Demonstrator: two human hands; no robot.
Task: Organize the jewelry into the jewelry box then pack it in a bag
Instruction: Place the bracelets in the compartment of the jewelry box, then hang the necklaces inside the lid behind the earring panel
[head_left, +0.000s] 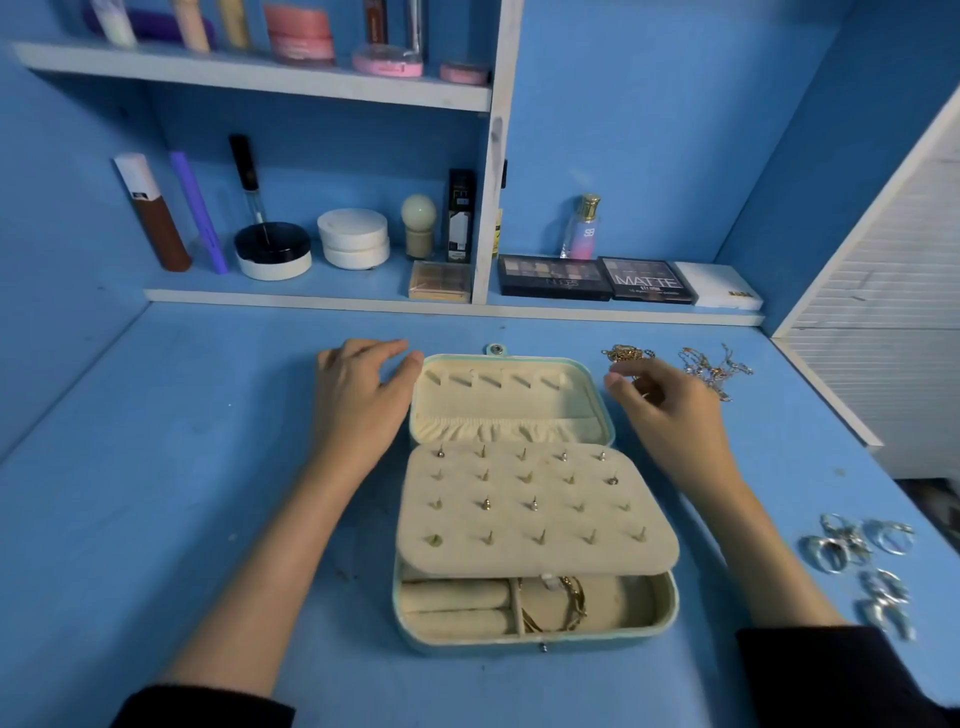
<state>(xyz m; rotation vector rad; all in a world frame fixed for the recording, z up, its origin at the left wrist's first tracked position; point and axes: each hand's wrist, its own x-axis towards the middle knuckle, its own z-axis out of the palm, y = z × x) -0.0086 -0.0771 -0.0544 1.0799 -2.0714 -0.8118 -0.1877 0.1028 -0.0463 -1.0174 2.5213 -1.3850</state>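
A teal jewelry box (670, 613) with cream lining lies open in the middle of the blue desk. Its earring panel (535, 504) carries several studs, and a gold bracelet (569, 603) lies in the lower tray. My left hand (363, 395) rests by the lid's left edge, fingers relaxed, thumb touching the rim. My right hand (665, 405) hovers right of the lid with loosely curled fingers; whether it pinches anything I cannot tell. Gold chains (626, 354) and a tangle of thin necklaces (714, 369) lie just beyond it. Silver rings (857, 551) sit at the right.
Low shelves at the back hold eyeshadow palettes (597, 278), compacts (353, 238), tubes and a perfume bottle (582, 228). An upper shelf (260, 73) carries more cosmetics. A white louvred panel (883, 312) bounds the desk on the right. No bag is in sight.
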